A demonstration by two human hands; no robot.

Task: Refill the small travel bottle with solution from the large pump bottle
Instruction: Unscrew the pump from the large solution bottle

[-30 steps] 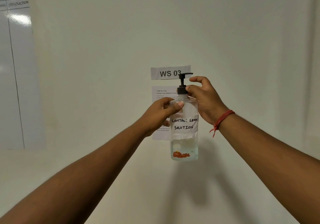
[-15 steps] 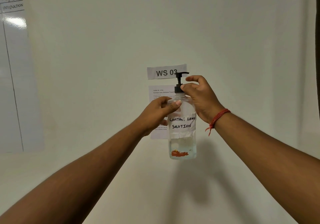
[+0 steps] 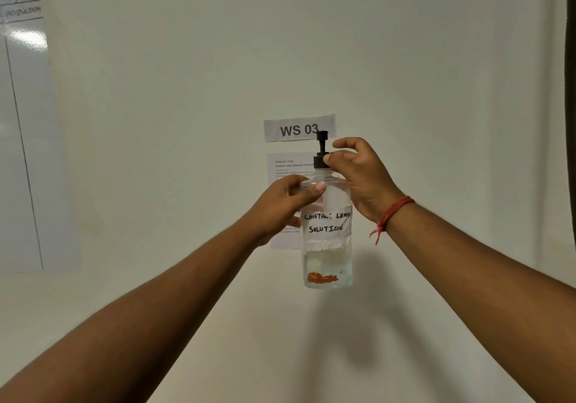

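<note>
Pump head point(image 3: 322, 136) now turned end-on toward the camera, where half a second ago the spout pointed off to the right: black collar point(image 3: 318, 162) evidently being twisted, probably to unscrew the pump or unlock it. Right hand point(image 3: 358, 173) pinching that collar, thumb and fingers curled round it. Left hand point(image 3: 282, 204) wrapped round the shoulder of the large pump bottle point(image 3: 327, 231), held upright in the air before the wall, well above the pale bench point(image 3: 93, 309). Small travel bottle nowhere in view. Liquid level hard to judge behind the handwritten label point(image 3: 326, 222). Printed task sheet point(image 3: 288, 169) partly covered, too small to read.
</note>
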